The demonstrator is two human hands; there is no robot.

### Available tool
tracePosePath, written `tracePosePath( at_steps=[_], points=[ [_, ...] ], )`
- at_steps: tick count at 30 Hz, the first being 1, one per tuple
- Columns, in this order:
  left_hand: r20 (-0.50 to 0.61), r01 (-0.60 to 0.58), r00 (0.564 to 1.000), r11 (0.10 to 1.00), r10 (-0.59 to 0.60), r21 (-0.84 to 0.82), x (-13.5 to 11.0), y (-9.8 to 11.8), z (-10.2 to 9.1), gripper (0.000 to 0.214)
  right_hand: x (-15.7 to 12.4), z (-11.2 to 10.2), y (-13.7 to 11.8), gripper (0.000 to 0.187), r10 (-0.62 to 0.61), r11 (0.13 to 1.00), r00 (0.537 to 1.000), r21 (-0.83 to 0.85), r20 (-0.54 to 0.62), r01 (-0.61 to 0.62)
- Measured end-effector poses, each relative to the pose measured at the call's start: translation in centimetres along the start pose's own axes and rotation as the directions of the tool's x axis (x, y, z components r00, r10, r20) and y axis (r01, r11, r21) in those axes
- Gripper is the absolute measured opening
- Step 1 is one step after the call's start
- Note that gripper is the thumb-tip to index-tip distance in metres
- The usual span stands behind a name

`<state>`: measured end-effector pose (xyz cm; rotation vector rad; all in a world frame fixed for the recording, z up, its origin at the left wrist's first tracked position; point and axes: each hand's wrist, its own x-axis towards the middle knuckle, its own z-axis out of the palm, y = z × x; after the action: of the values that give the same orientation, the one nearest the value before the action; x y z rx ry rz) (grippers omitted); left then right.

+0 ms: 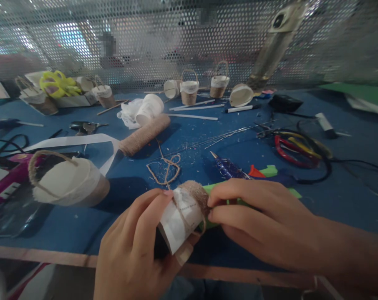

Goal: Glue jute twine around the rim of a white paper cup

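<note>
A white paper cup (173, 223) lies tilted on its side in my left hand (132, 241), the fingers wrapped round it and the thumb beneath. Brown jute twine (195, 191) is wound about the cup's far end, and a loose strand crosses its white wall. My right hand (264, 221) pinches at the wound end, fingertips pressed on the twine. From the cup, the strand loops over the table towards a spool of twine (145, 135). Left of my hands rests a finished-looking small basket (79, 183) with a twine handle and white trim.
Several small twine baskets (189, 91) line the back by a perforated metal screen (164, 41). A soldering-type tool with blue grip (228, 166), red-handled pliers (289, 152), thin wires (220, 137) and a marker (240, 109) lie rightward. A purple glue gun (10, 177) is at left.
</note>
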<state>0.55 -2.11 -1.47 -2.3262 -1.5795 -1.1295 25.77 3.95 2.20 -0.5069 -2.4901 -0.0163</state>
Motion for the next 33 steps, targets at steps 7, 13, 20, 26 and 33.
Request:
tracePosePath(
  at_steps=[7,13,20,26,33],
  points=[
    [0.009,0.004,1.0,1.0,-0.004,-0.014,-0.03,-0.22,-0.05,0.041,-0.24,0.02,0.01,0.025,0.028,0.999,0.998,0.044,0.055,-0.031],
    [-0.006,-0.021,1.0,1.0,0.022,0.003,-0.04,-0.48,0.03,0.046,0.32,-0.08,-0.25,0.024,0.017,1.0,1.0,-0.02,-0.016,-0.018],
    [-0.004,0.012,1.0,1.0,-0.012,-0.008,0.05,0.13,-0.04,0.038,0.68,-0.05,-0.09,0.026,0.023,0.999,0.999,-0.042,-0.031,-0.024],
    [-0.002,0.0,1.0,1.0,0.0,-0.017,0.13,0.13,-0.1,0.043,0.63,-0.19,-0.13,0.027,0.024,0.999,0.999,-0.04,-0.023,-0.025],
    [-0.002,0.018,1.0,1.0,-0.018,-0.009,0.11,0.38,-0.1,0.042,0.46,-0.19,-0.06,0.025,0.029,1.0,0.999,0.004,-0.019,-0.029]
  ],
)
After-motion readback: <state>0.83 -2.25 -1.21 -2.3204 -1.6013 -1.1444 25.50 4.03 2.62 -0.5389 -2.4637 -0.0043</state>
